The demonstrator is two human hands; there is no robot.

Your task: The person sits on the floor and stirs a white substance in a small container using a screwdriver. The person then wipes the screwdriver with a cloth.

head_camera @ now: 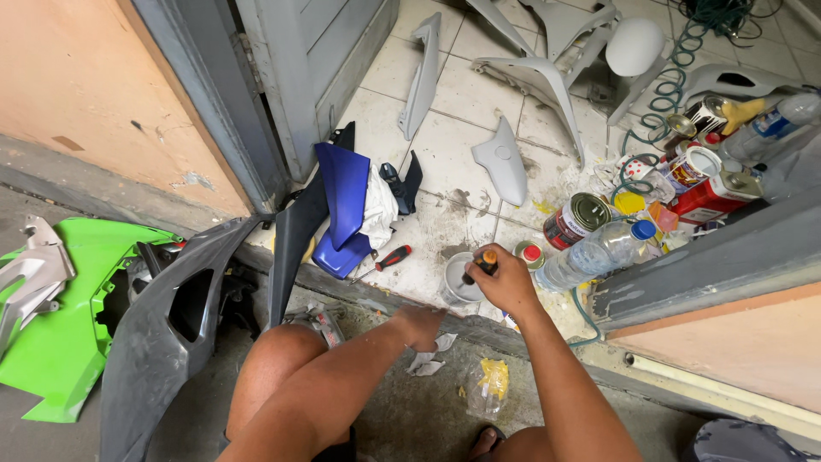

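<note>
My right hand (506,282) grips a tool with an orange and black handle (485,259), its tip down inside a small grey cup (457,281) on the tiled floor. My left hand (422,325) hangs over the concrete step, just above a crumpled white scrap (428,359); whether it holds anything is hidden. A red and black screwdriver (392,257) lies to the left of the cup, near a blue fairing panel (342,205).
Grey primed fairing parts (503,161) lie on the tiles. Cans (578,219), a plastic bottle (594,253) and a coiled hose (676,77) crowd the right side. A dark grey fairing (162,342) and a green one (64,342) sit at my left. A grey door (299,68) stands open.
</note>
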